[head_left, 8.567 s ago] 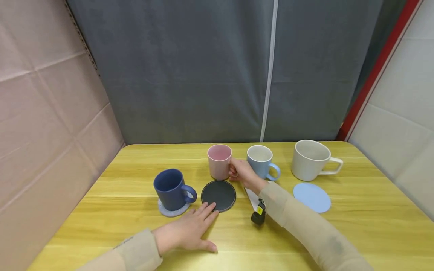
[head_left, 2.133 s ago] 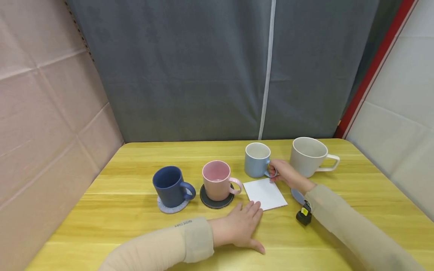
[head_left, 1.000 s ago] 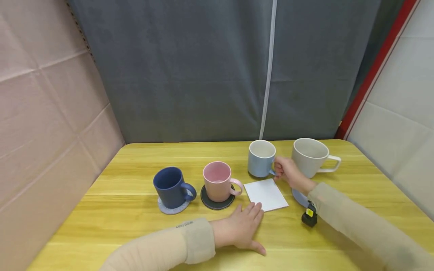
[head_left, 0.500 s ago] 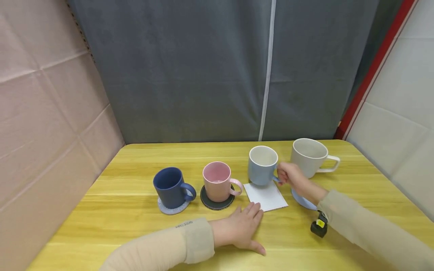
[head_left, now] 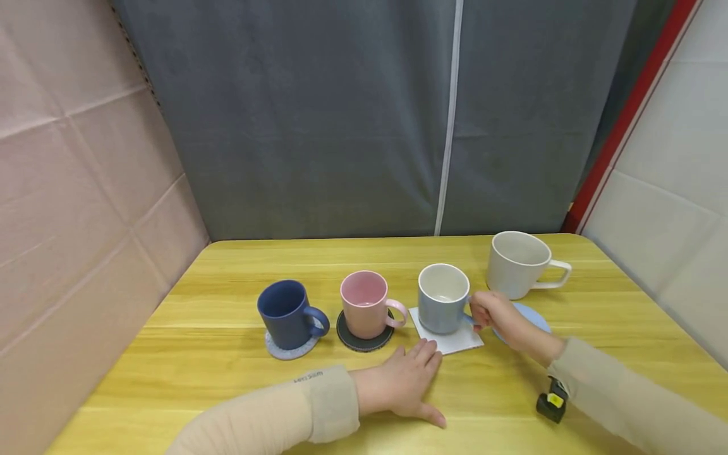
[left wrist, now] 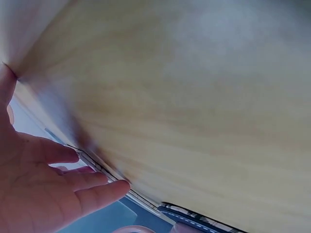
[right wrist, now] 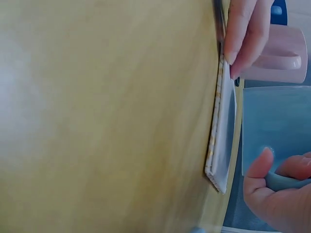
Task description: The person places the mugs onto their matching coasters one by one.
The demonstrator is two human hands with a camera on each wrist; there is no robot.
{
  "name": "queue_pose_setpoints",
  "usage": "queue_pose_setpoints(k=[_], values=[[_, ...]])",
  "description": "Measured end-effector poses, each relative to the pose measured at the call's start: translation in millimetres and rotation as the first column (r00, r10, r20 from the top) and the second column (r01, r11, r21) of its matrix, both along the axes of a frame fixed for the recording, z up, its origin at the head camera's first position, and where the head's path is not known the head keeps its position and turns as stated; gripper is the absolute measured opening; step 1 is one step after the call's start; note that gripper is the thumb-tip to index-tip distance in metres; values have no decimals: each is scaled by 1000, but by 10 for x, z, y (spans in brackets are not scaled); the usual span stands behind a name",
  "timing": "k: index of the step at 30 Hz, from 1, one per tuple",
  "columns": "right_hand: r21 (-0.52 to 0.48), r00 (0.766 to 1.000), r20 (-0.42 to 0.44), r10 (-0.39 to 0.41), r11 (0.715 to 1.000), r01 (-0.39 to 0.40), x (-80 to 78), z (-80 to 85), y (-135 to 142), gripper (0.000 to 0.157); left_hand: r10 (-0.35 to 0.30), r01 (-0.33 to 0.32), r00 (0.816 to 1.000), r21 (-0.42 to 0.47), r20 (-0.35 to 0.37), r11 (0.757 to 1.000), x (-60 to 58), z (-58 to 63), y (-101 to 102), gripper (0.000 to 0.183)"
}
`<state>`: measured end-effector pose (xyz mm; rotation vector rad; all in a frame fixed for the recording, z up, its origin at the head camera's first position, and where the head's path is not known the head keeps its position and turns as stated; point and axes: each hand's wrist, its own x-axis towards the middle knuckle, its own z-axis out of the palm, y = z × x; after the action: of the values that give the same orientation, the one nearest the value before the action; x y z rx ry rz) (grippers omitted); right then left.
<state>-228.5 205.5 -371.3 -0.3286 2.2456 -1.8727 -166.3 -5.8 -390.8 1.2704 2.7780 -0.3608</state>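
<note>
My right hand [head_left: 503,319] grips the handle of a light blue mug [head_left: 440,309] with a white inside. The mug is upright, close over a white square coaster [head_left: 457,344]. In the right wrist view, a narrow strip shows between the mug's base [right wrist: 248,131] and the coaster's face [right wrist: 226,141], and the thumb lies on top of the handle. My left hand [head_left: 404,382] lies flat with fingers spread, its fingertips at the coaster's near edge. The left wrist view shows those fingers [left wrist: 92,194] straight and holding nothing.
Left of the mug, a pink mug [head_left: 364,313] stands on a black round coaster [head_left: 355,345] and a dark blue mug [head_left: 284,322] on a grey one [head_left: 287,354]. A large off-white mug [head_left: 514,272] stands at back right, behind a pale blue round coaster [head_left: 534,316].
The pink mug now stands on the black coaster, released by my right hand. That hand has taken the light blue mug and brought it nearer, over the white coaster. My left hand has shifted right.
</note>
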Motion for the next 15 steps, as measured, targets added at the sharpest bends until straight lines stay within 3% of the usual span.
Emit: queue_pose_setpoints(k=[15], values=[[-13, 999, -24, 35, 999, -35, 94, -52, 65, 28, -14, 14, 1000, -17, -18, 1000, -1, 21, -5, 101]])
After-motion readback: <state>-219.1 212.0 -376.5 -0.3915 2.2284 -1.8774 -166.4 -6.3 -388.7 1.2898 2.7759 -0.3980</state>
